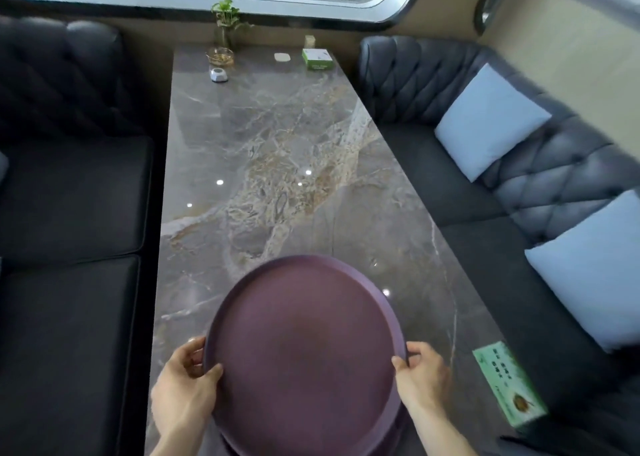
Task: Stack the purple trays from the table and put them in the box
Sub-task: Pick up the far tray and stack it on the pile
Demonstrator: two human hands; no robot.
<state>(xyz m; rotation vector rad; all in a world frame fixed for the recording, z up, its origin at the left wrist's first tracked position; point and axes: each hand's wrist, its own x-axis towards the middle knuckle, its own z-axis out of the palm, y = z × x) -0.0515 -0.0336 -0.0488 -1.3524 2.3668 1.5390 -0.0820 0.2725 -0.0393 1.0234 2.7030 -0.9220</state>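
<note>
A stack of round purple trays [304,348] is at the near end of the marble table [277,164]; further rims show under the top tray along its right and lower edges. My left hand [185,386] grips the stack's left rim, thumb on top. My right hand [424,376] grips the right rim the same way. Whether the stack rests on the table or is lifted off it I cannot tell. No box is in view.
A green tissue pack [509,383] lies at the table's near right edge. At the far end stand a plant in a glass vase [225,22], an ashtray [220,56], a small white device [219,75] and a green-white box [317,59]. Dark sofas with pale cushions [488,119] flank the table.
</note>
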